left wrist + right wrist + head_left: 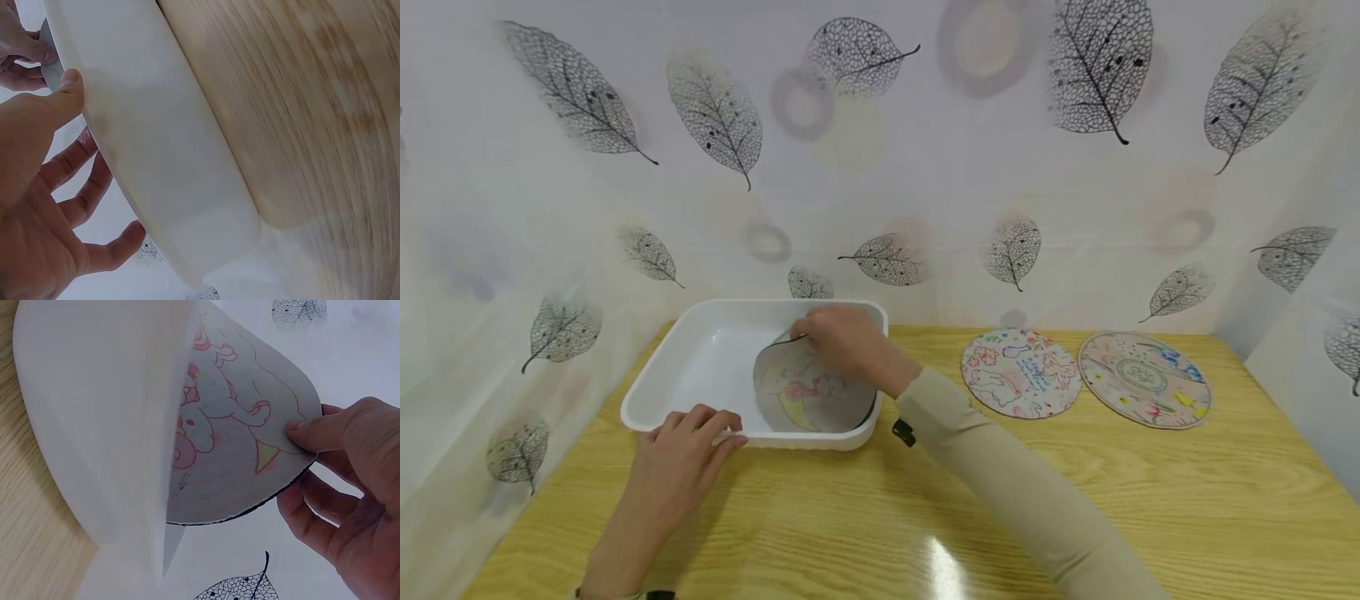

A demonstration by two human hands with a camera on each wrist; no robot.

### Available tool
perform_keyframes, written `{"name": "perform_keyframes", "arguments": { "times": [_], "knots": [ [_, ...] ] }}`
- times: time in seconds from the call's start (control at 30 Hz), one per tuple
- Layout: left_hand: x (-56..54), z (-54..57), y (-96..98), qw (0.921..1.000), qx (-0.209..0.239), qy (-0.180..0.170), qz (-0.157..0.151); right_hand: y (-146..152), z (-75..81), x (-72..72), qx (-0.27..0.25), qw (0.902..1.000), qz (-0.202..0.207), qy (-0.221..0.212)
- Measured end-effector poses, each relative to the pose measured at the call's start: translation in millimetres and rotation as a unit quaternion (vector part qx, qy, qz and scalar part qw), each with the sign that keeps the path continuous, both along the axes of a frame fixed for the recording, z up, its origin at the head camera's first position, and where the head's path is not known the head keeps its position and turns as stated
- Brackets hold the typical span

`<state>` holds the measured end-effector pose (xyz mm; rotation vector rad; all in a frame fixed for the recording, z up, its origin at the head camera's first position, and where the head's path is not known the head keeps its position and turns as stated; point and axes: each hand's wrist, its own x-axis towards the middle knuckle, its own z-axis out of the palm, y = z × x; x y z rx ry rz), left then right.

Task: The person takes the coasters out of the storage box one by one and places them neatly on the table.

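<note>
My right hand (pixel 842 340) pinches the edge of a round grey mouse pad (pixel 797 392) with a pink and yellow cartoon print and a dark edge. The pad stands tilted inside the right part of a white plastic basin (pixel 700 367). In the right wrist view, the thumb lies on the printed face of the pad (pixel 237 425) and the fingers are behind it; the basin wall hides its lower part. My left hand (pixel 688 450) holds the basin's near rim. In the left wrist view, the thumb is on the rim and the fingers reach over to the inner side.
Two more round printed pads lie flat on the wooden table (pixel 1000 508) to the right: a white one with rabbits (pixel 1021 373) and a pinkish floral one (pixel 1145 380). A leaf-patterned curtain (pixel 940 183) hangs behind the table and along its sides.
</note>
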<state>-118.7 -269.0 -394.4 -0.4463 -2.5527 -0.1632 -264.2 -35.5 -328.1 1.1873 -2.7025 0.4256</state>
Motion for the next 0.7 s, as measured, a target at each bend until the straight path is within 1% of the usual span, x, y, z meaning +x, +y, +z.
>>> {"name": "perform_keyframes", "arguments": {
  "times": [0.17,0.23,0.3,0.4,0.57,0.7],
  "knots": [
    [-1.4,-1.6,-5.8,0.9999,0.001,0.014,0.002,-3,2.9,2.9,-0.014,0.9998,0.008,0.014],
    [-2.1,-2.2,-9.6,0.9998,0.002,0.022,-0.001,-5,3.3,3.5,-0.021,0.9995,0.015,0.018],
    [-3.0,-2.9,-14.0,0.9997,0.004,0.023,-0.004,-8,2.9,3.4,-0.027,0.9992,0.020,0.023],
    [-3.7,-3.0,-21.5,0.9998,0.010,0.014,-0.004,-12,1.3,3.3,-0.037,0.9984,0.030,0.030],
    [-3.2,-1.0,-34.0,0.9993,0.035,-0.015,-0.001,-20,-2.2,3.3,-0.052,0.9971,0.044,0.035],
    [-2.7,0.9,-43.0,0.9982,0.049,-0.035,0.003,-28,-4.7,3.9,-0.052,0.9966,0.052,0.037]
  ]
}}
